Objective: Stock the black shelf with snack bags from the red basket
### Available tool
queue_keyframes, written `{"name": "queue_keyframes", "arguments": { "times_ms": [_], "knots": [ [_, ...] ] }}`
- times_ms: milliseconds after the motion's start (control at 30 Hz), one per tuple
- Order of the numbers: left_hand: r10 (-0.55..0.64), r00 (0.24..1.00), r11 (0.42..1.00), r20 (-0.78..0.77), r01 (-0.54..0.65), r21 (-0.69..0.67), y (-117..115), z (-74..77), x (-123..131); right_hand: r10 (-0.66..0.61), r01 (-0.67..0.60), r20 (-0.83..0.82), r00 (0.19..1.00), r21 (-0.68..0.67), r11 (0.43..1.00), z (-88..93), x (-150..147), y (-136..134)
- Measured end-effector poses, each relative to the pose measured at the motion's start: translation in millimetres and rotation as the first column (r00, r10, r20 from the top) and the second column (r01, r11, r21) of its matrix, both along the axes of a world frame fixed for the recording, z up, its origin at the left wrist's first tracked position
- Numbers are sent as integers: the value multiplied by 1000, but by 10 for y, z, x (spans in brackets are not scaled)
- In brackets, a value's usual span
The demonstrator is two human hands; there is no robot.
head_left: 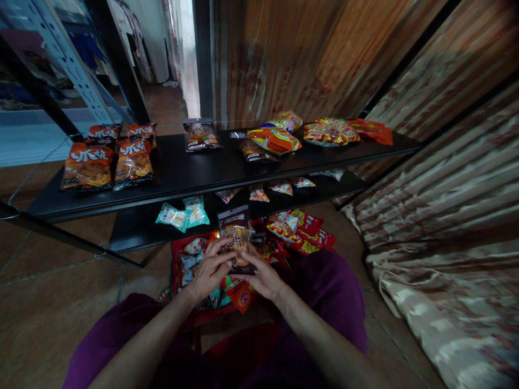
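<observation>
Between my two hands is a dark brown snack bag (235, 227) with a checkered top edge and a clear window. My left hand (213, 267) lies on its lower left part, fingers bent over the front. My right hand (261, 274) grips the lower right edge from the side, thumb on the front. Below the bag stands a red basket (175, 265) filled with several colourful snack packets, partly hidden by my hands. On the upper shelf, a similar brown bag (201, 135) lies alone, and another brown bag (253, 149) is partly under an orange-yellow packet (275, 139).
A black two-tier shelf (178, 173) spans the front. Orange-brown bags (133, 159) lie at its left end, red-yellow packets (330, 132) toward the right. The lower tier holds teal packets (173, 216) and small triangular packets (280, 187). Patterned curtains (441, 216) hang close on the right.
</observation>
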State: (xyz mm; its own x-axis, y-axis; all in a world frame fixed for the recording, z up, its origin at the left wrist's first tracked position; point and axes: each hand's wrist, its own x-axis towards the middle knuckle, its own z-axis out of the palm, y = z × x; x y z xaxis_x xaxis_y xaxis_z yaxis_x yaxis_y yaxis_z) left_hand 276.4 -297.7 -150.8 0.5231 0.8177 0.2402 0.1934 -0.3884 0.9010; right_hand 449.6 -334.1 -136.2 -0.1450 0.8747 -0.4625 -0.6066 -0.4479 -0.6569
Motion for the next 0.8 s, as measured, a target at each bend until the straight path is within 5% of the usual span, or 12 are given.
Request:
{"name": "queue_keyframes", "arguments": {
  "times_ms": [100,200,300,367,433,667,800],
  "knots": [
    [36,999,999,30,-36,-16,-13,7,6,-32,23,-76,997,-108,994,-80,33,21],
    [324,941,936,97,-304,-179,43,-4,-15,-57,18,-188,980,-204,979,-132,67,33],
    [546,832,719,96,-406,-564,127,-25,-40,-50,-9,-263,963,-215,976,-157,97,28],
    [575,810,541,118,-268,-797,162,-28,-48,-38,-20,-263,964,-213,977,-181,121,22],
    [583,793,436,176,-123,-891,168,-19,-49,-32,-24,-246,969,-221,975,-213,145,16],
    [505,837,421,210,-27,-906,117,-8,-61,18,-52,-191,981,-174,983,-197,166,-3],
    [425,871,487,247,10,-873,100,-55,-69,68,-78,-112,991,-92,993,-168,193,-40]
  ]
}}
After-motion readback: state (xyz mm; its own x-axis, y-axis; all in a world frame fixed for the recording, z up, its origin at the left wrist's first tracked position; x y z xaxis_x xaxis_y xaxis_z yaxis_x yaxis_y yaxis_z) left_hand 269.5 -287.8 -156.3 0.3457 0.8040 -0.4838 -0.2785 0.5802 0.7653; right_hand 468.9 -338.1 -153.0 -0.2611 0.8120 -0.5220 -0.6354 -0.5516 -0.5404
